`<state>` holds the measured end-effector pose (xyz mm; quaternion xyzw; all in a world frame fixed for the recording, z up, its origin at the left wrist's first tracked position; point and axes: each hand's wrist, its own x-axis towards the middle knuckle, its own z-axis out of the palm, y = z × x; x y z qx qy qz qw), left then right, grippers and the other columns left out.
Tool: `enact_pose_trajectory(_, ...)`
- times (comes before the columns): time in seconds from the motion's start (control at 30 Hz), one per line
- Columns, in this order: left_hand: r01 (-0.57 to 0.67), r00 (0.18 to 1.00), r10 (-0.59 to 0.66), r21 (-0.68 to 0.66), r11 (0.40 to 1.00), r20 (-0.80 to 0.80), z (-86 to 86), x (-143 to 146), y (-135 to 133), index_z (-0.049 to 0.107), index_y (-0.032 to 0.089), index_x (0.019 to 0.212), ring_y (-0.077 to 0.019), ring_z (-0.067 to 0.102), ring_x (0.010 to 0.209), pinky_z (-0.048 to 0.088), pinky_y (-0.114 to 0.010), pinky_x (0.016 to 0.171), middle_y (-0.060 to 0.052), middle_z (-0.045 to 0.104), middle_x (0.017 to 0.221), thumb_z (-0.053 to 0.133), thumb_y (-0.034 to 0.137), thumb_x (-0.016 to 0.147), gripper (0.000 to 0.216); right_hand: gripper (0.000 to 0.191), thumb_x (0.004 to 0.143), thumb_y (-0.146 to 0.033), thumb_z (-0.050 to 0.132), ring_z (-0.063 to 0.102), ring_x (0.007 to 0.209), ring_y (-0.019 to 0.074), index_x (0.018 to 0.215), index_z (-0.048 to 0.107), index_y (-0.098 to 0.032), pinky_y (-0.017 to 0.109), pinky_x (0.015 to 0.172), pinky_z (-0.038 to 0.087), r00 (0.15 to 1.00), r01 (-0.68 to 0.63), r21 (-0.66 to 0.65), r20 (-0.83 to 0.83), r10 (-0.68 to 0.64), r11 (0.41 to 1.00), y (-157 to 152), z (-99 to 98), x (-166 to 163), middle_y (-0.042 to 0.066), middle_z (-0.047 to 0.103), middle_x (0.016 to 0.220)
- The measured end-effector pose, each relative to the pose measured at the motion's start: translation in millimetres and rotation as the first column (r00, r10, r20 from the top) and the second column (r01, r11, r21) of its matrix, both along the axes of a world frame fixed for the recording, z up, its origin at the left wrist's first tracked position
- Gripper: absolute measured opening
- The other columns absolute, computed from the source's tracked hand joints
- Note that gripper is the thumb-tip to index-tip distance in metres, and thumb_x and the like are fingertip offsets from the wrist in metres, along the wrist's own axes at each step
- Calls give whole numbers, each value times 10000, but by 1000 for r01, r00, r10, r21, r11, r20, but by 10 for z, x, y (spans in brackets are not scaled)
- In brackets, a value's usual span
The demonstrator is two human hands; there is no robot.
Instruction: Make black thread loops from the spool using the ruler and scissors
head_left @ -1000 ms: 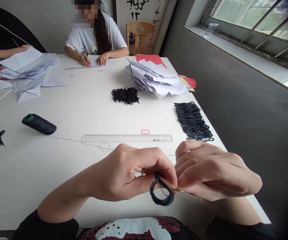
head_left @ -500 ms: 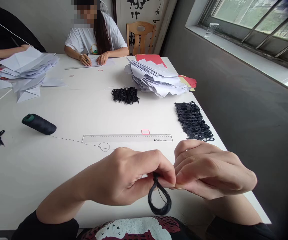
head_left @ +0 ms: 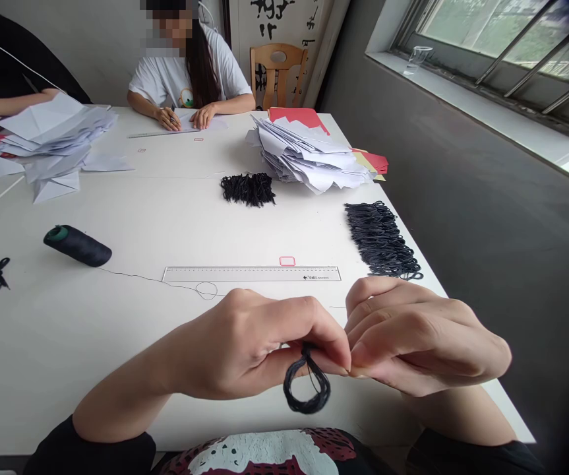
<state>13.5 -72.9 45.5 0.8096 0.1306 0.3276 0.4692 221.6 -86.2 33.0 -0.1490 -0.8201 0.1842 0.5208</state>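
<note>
My left hand and my right hand meet at the fingertips just above the table's near edge. A small black thread loop hangs from the left hand's pinched thumb and fingers. My right fingertips press in right beside it, and the pinch point is mostly hidden by the fingers. A thin dark thread runs across the table from a black thread spool towards my hands, passing a steel ruler.
Two rows of bundled black loops lie ahead. Folded white paper stacks and red sheets stand beyond them. A small black knot lies far left. Two co-workers sit across the white table, and a pink rubber band lies on it.
The hanging thread loop has swung slightly left and risen a little. My hands have barely shifted, and their pinch has stayed in place.
</note>
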Motion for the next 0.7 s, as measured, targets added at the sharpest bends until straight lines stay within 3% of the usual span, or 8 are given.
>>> enact_pose_trajectory(0.27, -23, 999, 28, 154, 988, -28, 27, -8, -34, 582, 175, 968, -80, 657, 725, 505, -147, 688, -19, 721, 882, 497, -27, 867, 241, 73, 936, -175, 590, 564, 500, 72, 869, 573, -151, 240, 495, 402, 998, -14, -23, 65, 16, 1000, -1, 20, 36, -14, 641, 622)
enact_pose_trajectory(0.4, -58, 998, 65, 223, 973, -22, 29, 18, -72, 562, 187, 945, -97, 645, 701, 509, -176, 669, -15, 716, 861, 494, -2, 872, 213, 59, 931, -169, 592, 544, 503, 71, 876, 577, -153, 246, 500, 389, 998, -7, -27, 57, 8, 1000, -7, 4, 44, -18, 633, 630)
enact_pose_trajectory(0.7, -57, 998, 56, 146, 988, 13, 17, 38, -58, 559, 168, 911, -97, 636, 688, 513, -173, 656, -29, 719, 843, 525, 39, 880, 137, 97, 928, -154, 598, 564, 488, 67, 837, 572, -131, 232, 499, 398, 999, -38, -18, 2, 38, 999, 3, -23, 8, -18, 628, 599)
